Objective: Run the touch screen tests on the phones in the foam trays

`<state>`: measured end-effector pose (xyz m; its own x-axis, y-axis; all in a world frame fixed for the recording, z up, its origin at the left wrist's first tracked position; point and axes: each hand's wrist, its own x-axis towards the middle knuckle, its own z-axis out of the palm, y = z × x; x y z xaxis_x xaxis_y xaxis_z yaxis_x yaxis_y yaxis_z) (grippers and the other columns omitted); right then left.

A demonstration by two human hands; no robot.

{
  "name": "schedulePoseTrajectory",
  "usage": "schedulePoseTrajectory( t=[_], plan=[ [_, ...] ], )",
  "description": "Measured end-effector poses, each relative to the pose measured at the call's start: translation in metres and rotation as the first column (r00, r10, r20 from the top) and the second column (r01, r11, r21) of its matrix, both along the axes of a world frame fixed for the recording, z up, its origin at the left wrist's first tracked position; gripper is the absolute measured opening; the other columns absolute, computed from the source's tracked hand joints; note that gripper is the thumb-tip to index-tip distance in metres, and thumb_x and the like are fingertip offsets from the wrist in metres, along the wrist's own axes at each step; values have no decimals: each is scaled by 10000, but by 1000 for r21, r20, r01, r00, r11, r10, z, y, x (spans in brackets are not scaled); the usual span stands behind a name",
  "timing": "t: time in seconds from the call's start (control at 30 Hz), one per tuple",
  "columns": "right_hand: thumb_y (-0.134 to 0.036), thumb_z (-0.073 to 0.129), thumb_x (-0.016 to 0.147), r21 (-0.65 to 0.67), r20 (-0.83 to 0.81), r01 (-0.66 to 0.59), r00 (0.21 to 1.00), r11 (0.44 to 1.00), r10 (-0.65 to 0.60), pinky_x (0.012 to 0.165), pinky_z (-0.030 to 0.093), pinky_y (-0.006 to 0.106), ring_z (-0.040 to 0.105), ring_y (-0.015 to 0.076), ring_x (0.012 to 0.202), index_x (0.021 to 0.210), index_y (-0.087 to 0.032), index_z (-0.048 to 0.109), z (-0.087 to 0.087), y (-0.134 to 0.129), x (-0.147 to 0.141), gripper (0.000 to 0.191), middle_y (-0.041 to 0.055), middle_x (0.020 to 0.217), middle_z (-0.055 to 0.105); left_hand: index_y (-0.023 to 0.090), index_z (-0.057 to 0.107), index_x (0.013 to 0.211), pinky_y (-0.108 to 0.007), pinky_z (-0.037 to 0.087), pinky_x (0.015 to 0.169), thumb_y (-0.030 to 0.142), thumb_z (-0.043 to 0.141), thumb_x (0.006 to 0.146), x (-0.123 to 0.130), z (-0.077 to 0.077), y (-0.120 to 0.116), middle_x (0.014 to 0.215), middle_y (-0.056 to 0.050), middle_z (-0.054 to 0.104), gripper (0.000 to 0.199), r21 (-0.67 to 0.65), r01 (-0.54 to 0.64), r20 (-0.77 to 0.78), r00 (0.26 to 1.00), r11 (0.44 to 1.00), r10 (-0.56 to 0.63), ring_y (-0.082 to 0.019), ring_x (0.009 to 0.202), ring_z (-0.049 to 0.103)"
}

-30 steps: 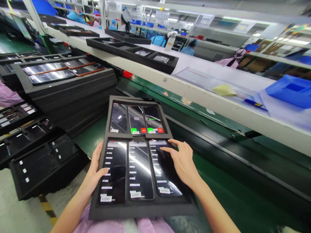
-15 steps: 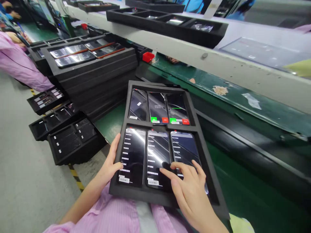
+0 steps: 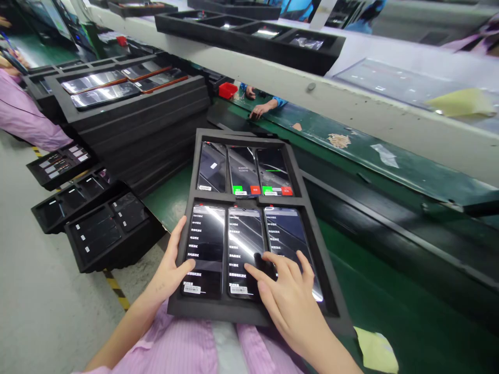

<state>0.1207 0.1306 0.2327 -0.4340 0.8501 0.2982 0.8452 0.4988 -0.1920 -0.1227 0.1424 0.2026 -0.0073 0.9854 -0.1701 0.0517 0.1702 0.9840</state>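
A black foam tray (image 3: 304, 208) with six phones in two rows lies close to my body. My left hand (image 3: 173, 267) grips its left edge, the thumb reaching over the lower left phone (image 3: 205, 244). My right hand (image 3: 286, 291) is over the lower row with fingers spread, its index fingertip at the lower middle phone (image 3: 245, 234), and it holds nothing. Other fingers are above the lower right phone (image 3: 286, 228). White text lists show on the lower phones. Two upper phones, the middle one (image 3: 244, 169) and the right one (image 3: 274, 171), show green and red blocks.
Stacked black trays (image 3: 144, 119) with orange-edged phones stand at the left, smaller trays (image 3: 109, 226) below them. Behind runs a green bench (image 3: 319, 127) under a white ledge (image 3: 284, 80). Another person's hand (image 3: 263, 109) is by a red bin (image 3: 227, 90).
The view has shifted, so most things sit further left. Another person's hands have come into sight on the green bench. My right index finger remains at the lower middle phone.
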Motion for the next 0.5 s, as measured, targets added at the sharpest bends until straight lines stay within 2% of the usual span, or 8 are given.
schedulePoseTrajectory(
  t=[0.1, 0.23, 0.33, 0.5],
  plan=[
    [-222, 334, 875, 37, 28, 45, 999, 998, -46, 1016, 171, 508, 497, 190, 968, 1061, -300, 635, -1, -2, 16, 362, 48, 1011, 541, 291, 210, 1408, -358, 133, 1126, 160, 511, 707, 0, -2, 1, 1497, 28, 202, 774, -22, -18, 20, 1000, 1000, 19, -223, 1371, 149],
    [-235, 291, 876, 86, -8, 230, 973, 969, -230, 992, 183, 547, 498, 194, 913, 985, -308, 666, -6, -8, 48, 398, 43, 975, 518, 292, 207, 1410, -366, 127, 1128, 170, 512, 693, 2, -1, 1, 1489, 34, 220, 788, -43, -36, 46, 998, 998, 38, -230, 1372, 140],
    [-233, 290, 881, 52, 17, 235, 972, 971, -236, 979, 208, 546, 498, 194, 919, 998, -303, 661, -8, -11, 57, 396, 47, 978, 506, 301, 213, 1406, -372, 165, 1121, 178, 514, 695, 5, 4, 1, 1481, 35, 244, 782, -62, -62, 49, 997, 996, 65, -237, 1365, 169],
    [-238, 310, 881, 27, 71, 236, 969, 971, -237, 988, 219, 546, 483, 205, 976, 1020, -302, 649, -7, -10, 48, 372, 55, 1010, 512, 316, 195, 1404, -404, 149, 1120, 205, 530, 705, 8, 8, 1, 1479, 27, 244, 783, -84, -69, 31, 997, 994, 71, -245, 1355, 198]
  ],
)
